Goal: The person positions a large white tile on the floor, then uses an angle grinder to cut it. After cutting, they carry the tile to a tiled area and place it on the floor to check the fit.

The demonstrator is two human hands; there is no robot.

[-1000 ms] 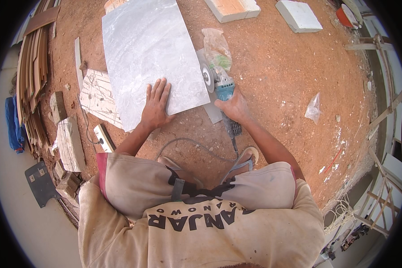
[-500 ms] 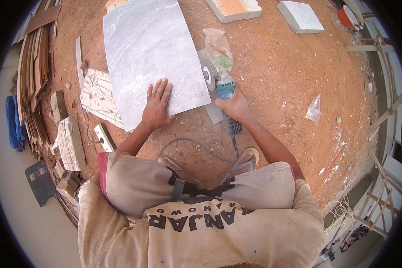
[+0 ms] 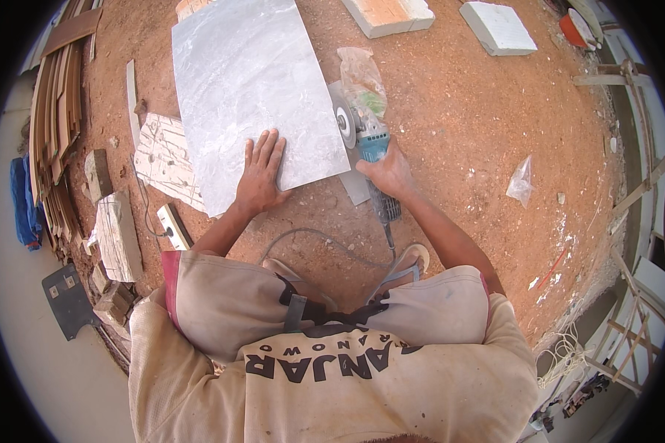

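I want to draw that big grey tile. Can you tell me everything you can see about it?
The tile is a large, flat grey rectangle with pale marbled streaks and a smooth, slightly shiny face, like stone or ceramic. It lies on the red dirt ground, turned a bit askew. The left hand presses flat on its near edge. The grinder, held in the right hand, has its disc at the tile's right edge. The tile looks whole; its far end runs out of view.

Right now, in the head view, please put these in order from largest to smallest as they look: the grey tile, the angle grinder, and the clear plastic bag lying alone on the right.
1. grey tile, clearly largest.
2. angle grinder, held by the right hand.
3. clear plastic bag, smallest.
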